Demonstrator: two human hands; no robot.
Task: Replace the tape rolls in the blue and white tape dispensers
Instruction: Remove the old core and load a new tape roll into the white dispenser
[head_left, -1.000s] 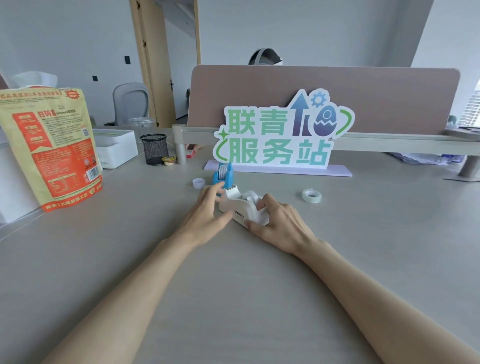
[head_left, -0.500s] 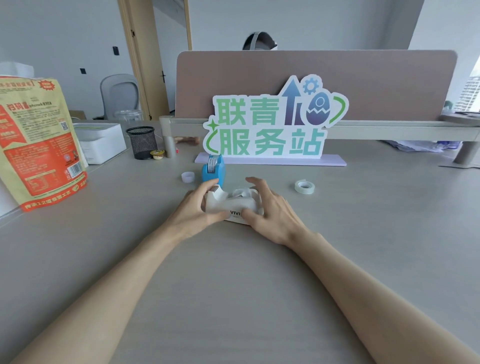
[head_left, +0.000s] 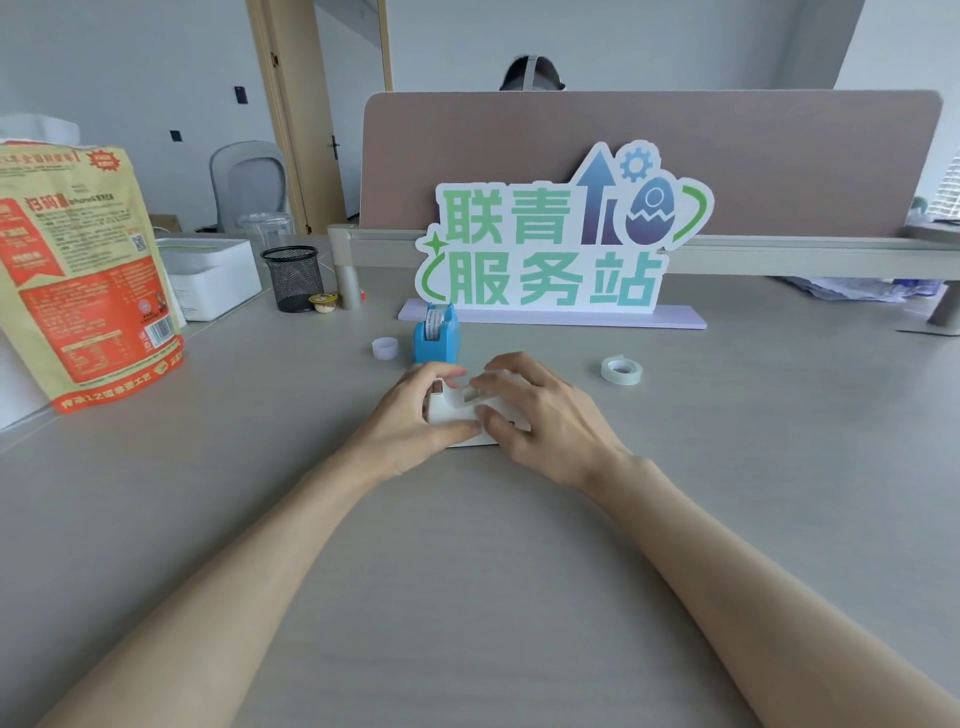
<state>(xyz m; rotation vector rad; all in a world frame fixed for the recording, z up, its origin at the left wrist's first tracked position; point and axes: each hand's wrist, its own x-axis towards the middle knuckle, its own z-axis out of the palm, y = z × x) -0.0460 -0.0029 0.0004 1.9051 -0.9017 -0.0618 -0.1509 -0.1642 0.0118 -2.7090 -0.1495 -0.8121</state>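
Here, both hands close on the white dispenser (head_left: 457, 410) on the desk (head_left: 467, 571): the left hand (head_left: 410, 421) grips its left end, thumb along the near side, while the right hand (head_left: 540, 415) lies over its right half, fingers curled onto the top. Just behind the white dispenser stands the blue dispenser (head_left: 435, 335), a roll seated in it. Left of the blue one sits a small white core (head_left: 385, 347); well to its right lies a loose tape roll (head_left: 621, 370). Behind it stands the sign (head_left: 556, 244), and far to its left a mesh cup (head_left: 292, 278) and a snack bag (head_left: 83, 270).
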